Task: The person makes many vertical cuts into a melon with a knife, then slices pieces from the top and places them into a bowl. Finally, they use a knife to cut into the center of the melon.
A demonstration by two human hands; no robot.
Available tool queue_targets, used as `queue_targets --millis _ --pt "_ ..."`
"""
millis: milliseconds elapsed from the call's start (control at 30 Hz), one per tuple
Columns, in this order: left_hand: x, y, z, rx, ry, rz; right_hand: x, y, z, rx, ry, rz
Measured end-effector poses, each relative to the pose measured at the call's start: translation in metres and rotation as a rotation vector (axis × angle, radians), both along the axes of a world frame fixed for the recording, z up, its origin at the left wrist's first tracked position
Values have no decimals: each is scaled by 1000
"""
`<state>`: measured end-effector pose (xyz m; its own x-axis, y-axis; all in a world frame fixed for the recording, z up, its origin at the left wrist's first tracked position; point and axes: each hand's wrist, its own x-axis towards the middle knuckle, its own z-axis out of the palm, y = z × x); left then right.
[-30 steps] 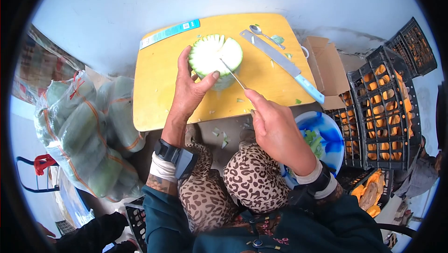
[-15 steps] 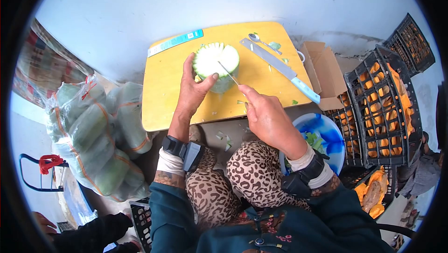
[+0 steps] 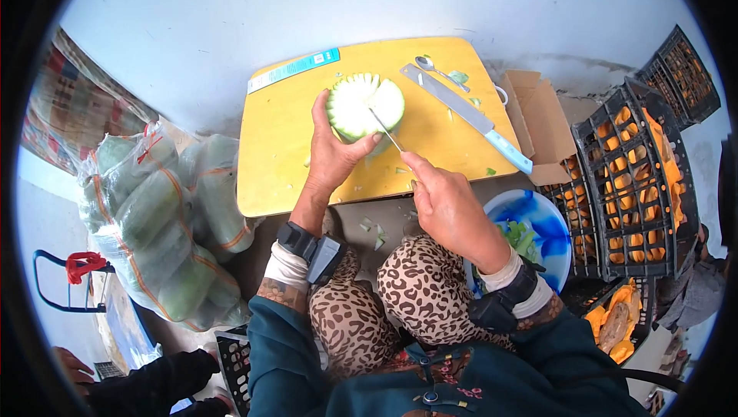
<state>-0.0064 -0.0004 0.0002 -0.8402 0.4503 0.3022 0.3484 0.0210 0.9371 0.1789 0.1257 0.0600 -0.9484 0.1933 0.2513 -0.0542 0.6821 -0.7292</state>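
A pale green melon-like piece (image 3: 357, 106) with a notched, scalloped rim stands on the yellow table (image 3: 284, 144). Around its near left side my left hand (image 3: 334, 152) is wrapped, thumb against the front edge. My right hand (image 3: 446, 202) is closed on a small thin knife (image 3: 388, 131), whose blade tip lies at the cut white top of the piece. To the right rest a large knife (image 3: 453, 102) with a light blue handle and a metal spoon (image 3: 436, 69). A blue and white packet (image 3: 296, 69) lies at the table's back left.
Plastic-wrapped green gourds (image 3: 157, 209) are piled at left. At right are a cardboard box (image 3: 542, 121), a blue and white basin (image 3: 553, 240) with green scraps, and black crates (image 3: 634, 179) of orange pieces. Another person's dark sleeve (image 3: 154, 378) shows at lower left.
The view has shifted slightly, so the table and its things appear a little further right. Both hands keep their holds, and the small knife stays at the top of the piece.
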Motion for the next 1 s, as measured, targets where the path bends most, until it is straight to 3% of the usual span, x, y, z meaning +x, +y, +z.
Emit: queue_targets --millis 100,533,633,733,1000 --pt "-2 0 -1 -14 27 15 4 -5 -7 87 58 -24" --pt "-3 -1 3 -33 70 -38 47 -4 6 -40 -61 -6" --pt "-10 -8 4 49 -69 -59 66 -1 7 31 -20 -10" --pt "-10 -11 1 34 -63 -90 67 -2 11 -109 -23 -36" --pt "-16 -14 4 104 -211 -187 36 1 1 -182 -10 -25"
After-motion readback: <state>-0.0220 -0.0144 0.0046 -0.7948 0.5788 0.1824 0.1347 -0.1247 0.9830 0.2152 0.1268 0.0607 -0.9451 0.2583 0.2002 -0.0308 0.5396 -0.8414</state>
